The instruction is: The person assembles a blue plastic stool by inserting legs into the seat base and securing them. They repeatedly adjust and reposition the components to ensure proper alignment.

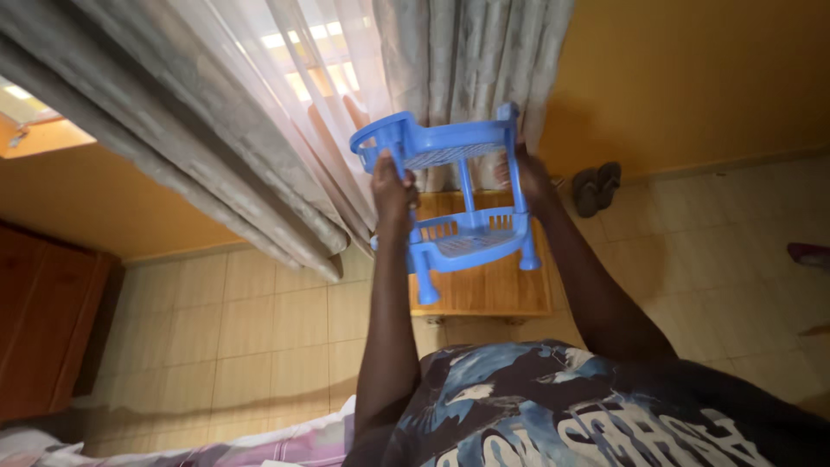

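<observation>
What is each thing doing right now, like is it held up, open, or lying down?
Blue plastic two-tier rack: held up in the air, tilted.
Left hand: gripping the rack's post.
Right hand: gripping the rack's other side.
Grey patterned curtains: drawn, daylight showing through.
Dark shoes: lying on the floor by the wall.

Daylight enters through the sheer curtain (303, 60) at the far side, where the window panes behind it are overexposed to near white. The rest of the room is moderately dim with a warm orange cast from the wall (692, 78). The blue plastic rack (454, 199) is backlit; its far tier is evenly lit, without glare. A soft shadow lies on the wall to the right of the curtains. Wide-angle distortion bends the curtain folds and floor tiles (259, 329) toward the edges. The near shirt is slightly soft.
</observation>
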